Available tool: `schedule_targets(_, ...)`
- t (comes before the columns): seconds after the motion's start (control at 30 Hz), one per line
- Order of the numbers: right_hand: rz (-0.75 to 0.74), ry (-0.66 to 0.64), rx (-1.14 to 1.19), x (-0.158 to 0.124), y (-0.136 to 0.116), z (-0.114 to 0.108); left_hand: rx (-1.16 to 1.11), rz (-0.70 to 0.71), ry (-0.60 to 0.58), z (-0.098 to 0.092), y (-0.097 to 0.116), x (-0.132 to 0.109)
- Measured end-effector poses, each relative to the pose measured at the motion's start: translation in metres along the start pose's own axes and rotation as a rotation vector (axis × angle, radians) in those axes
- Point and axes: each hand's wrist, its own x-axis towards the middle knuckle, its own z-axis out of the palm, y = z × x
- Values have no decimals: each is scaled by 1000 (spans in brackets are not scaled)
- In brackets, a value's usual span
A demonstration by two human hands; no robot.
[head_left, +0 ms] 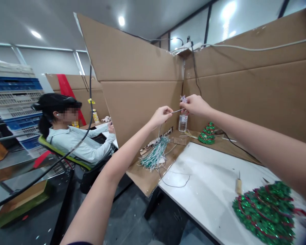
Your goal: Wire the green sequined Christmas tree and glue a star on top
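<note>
My left hand is closed in a pinch on a thin grey cord, which is stretched across to my right hand. The fingers of my right hand are closed on the cord's other part. A small purple star-shaped piece shows at those right fingertips; whether they grip it too is hard to tell. From the left hand the cord drops past a bundle of green and white wire strands and loops over the white tabletop. Behind the right hand stands a plastic bottle.
A small green tinsel tree stands by the cardboard wall. A larger tinsel tree lies at the table's near right, beside a wooden-handled awl. A co-worker sits at the left, past a cardboard partition.
</note>
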Motion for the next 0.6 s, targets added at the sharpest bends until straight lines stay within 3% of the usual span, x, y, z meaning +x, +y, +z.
schedule_targets(0.13, 131, 26, 147, 5, 20, -8, 24, -49, -85, 3, -19, 0)
schedule_targets(0.3, 246, 159, 199, 14, 57, -31, 99, -107, -170, 5, -42, 1)
schedule_targets(0.43, 315, 293, 181, 17, 87, -64, 209, -213, -279, 10, -70, 4)
schedule_targets(0.6, 379, 514, 116, 7, 114, -115, 375, -365, -384, 30, -106, 11)
